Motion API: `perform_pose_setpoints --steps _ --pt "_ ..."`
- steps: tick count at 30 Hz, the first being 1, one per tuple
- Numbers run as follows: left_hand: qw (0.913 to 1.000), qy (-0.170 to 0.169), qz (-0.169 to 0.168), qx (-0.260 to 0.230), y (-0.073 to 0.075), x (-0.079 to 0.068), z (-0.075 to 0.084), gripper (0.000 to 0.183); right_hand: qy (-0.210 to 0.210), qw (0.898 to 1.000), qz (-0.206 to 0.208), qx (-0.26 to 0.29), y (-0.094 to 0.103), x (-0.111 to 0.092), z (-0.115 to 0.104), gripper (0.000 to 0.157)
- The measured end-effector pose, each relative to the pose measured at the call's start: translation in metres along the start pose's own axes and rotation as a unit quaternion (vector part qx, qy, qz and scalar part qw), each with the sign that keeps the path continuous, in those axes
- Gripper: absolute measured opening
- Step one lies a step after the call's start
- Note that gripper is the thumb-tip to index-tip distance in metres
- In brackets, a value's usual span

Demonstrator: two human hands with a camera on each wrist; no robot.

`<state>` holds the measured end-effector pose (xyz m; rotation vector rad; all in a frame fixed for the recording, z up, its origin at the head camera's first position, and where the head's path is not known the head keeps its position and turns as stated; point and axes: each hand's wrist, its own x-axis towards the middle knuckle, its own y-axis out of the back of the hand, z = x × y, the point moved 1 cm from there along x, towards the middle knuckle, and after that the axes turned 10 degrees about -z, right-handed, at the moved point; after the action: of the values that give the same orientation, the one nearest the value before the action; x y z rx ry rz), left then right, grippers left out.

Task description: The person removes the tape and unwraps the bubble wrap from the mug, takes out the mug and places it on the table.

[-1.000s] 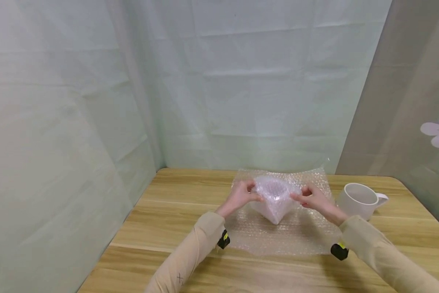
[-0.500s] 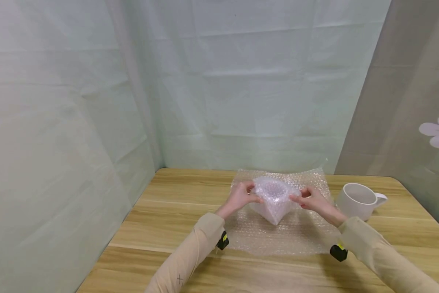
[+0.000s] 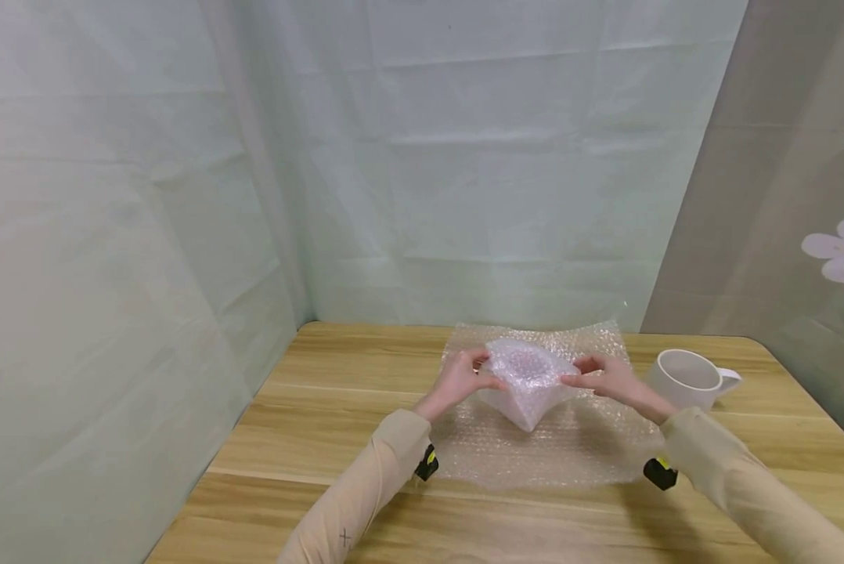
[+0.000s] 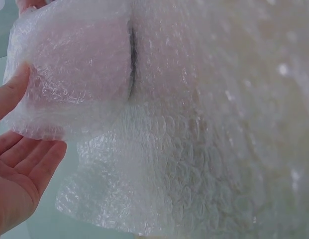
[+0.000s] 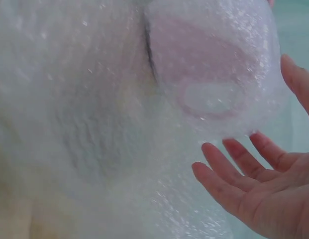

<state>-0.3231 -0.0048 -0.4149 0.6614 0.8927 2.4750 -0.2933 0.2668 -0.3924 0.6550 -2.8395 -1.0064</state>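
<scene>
A pink mug (image 3: 524, 392) is wrapped in bubble wrap; its ring-shaped handle (image 5: 210, 98) shows through the plastic in the right wrist view. My left hand (image 3: 459, 378) holds the bundle's left side, its thumb (image 4: 15, 89) pressed on the plastic and the fingers behind and below. On the other side is my right hand (image 3: 612, 382). Its thumb (image 5: 296, 77) is right at the bundle's edge, while the long fingers (image 5: 219, 186) are spread and loosely extended beside the wrap.
A larger sheet of bubble wrap (image 3: 478, 462) lies under the bundle on the wooden table (image 3: 309, 439). A white mug (image 3: 686, 380) stands close to the right forearm, its handle pointing right. Pale curtains (image 3: 492, 196) hang behind and at the left of the table.
My right hand has shifted slightly to the right and its fingers have loosened from the bundle. The left hand and the wrapped mug stay nearly in place.
</scene>
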Motion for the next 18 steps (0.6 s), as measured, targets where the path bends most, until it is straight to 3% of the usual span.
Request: perform_pose_setpoints --steps 6,12,18 --pt "1.0000 -0.001 -0.003 -0.001 0.000 -0.001 0.000 0.035 0.062 0.998 -0.009 -0.003 0.009 0.004 -0.005 0.058" --pt "0.9999 0.012 -0.006 -0.009 0.001 -0.001 0.001 0.035 0.138 0.989 -0.047 -0.003 0.015 0.013 -0.011 0.051" --pt "0.9999 0.010 -0.003 -0.003 0.000 -0.001 -0.001 0.037 0.157 0.985 -0.072 -0.016 0.016 0.024 -0.016 0.052"
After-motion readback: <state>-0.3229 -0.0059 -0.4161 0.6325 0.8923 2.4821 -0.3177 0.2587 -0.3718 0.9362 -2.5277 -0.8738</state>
